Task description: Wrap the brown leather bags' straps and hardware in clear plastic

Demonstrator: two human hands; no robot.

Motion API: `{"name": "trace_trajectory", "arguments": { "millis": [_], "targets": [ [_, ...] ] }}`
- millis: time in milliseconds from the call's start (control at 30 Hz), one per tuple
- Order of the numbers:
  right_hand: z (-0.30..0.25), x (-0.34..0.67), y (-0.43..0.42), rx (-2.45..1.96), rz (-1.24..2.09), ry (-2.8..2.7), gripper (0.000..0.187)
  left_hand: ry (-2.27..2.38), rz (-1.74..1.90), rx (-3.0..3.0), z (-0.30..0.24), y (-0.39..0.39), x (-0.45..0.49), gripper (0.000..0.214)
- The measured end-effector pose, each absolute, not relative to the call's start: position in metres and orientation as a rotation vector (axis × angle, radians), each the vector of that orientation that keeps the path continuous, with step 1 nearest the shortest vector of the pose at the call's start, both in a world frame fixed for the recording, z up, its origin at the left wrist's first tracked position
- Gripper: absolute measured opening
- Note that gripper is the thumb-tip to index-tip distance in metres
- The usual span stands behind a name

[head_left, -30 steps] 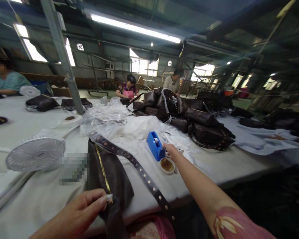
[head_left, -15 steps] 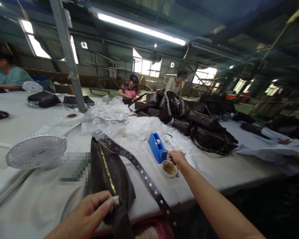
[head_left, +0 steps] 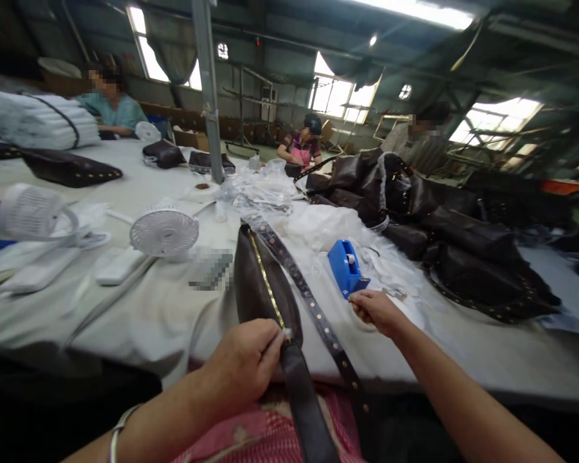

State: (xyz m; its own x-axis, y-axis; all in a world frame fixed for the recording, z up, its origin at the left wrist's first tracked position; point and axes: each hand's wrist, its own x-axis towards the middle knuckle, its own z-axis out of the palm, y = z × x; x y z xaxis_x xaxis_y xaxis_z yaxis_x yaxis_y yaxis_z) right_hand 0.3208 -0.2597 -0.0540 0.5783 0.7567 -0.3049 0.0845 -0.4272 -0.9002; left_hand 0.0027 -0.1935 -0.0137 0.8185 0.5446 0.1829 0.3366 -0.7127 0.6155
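A dark brown leather bag (head_left: 265,276) with a gold zipper (head_left: 266,276) lies on the table edge in front of me. My left hand (head_left: 253,354) is closed in a pinch at the zipper's near end, where a small white piece (head_left: 287,334) shows at the fingertips. Beside the bag runs its studded strap (head_left: 313,308), partly under clear plastic. My right hand (head_left: 379,308) has its fingers curled together just below the blue tape dispenser (head_left: 343,270). It largely covers a small round dish; whatever the fingers hold is hidden.
Dark leather bags (head_left: 463,231) are heaped at the right. White plastic wrapping (head_left: 318,228) lies behind the dispenser. White fans (head_left: 165,231) stand at the left, near a metal post (head_left: 207,96). Several people work across the table, one in a pink apron (head_left: 300,154).
The view has swung left and shifted. My left hand stays at the zipper end. My right hand has come over the small dish, now mostly covered, beside the tape dispenser.
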Motion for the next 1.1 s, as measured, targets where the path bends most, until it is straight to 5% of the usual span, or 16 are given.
{"name": "trace_trajectory", "arguments": {
  "millis": [267, 733, 1100],
  "targets": [
    [0.017, 0.207, -0.246, -1.512, 1.644, -1.034, 0.038, 0.583, 0.892, 2.869, -0.027, -0.212, 0.008, 0.023],
    [0.031, 0.184, -0.236, -1.984, 1.478, -1.099, 0.024, 0.731, 0.997, 2.748, -0.036, -0.220, 0.007, 0.019],
    [0.041, 0.190, -0.260, -1.921, 1.352, -1.132, 0.014, 0.686, 0.608, 2.598, -0.022, -0.210, 0.007, 0.026]
  ]
}}
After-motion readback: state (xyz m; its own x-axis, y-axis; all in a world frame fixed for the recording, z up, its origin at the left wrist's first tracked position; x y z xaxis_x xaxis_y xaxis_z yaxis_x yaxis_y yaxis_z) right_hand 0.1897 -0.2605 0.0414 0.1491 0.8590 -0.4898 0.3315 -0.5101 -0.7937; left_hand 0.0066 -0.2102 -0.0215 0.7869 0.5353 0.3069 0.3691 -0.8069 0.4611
